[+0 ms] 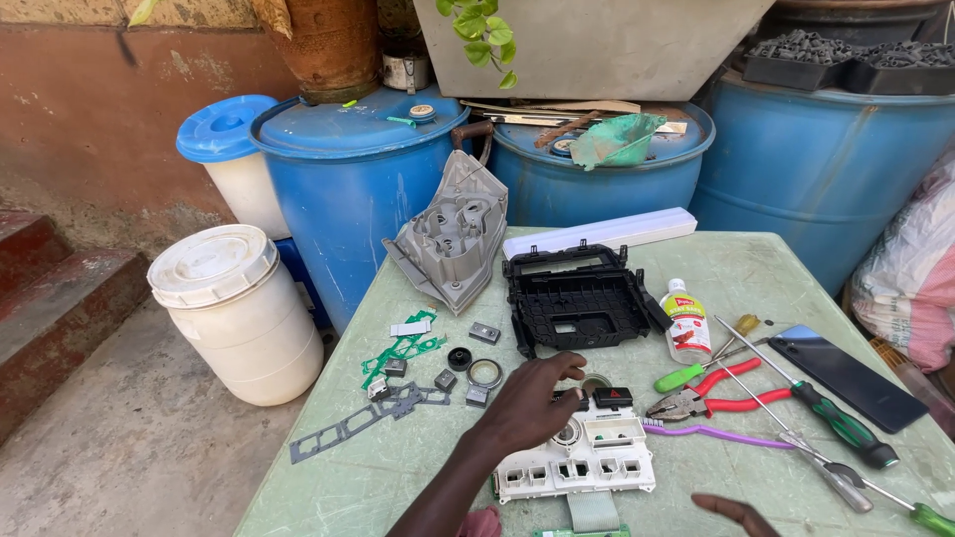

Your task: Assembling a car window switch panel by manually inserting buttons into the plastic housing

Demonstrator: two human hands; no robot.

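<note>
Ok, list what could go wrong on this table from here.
The left hand reaches over the white switch panel; a sweep could scatter the small loose buttons and ring beside it. The small bottle stands upright near the pliers and might tip if bumped. The phone lies near the table edge and could slide off.

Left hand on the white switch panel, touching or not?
Touching. The head view shows the left hand lying over the top edge of the white switch panel, with no gap visible between them.
</note>
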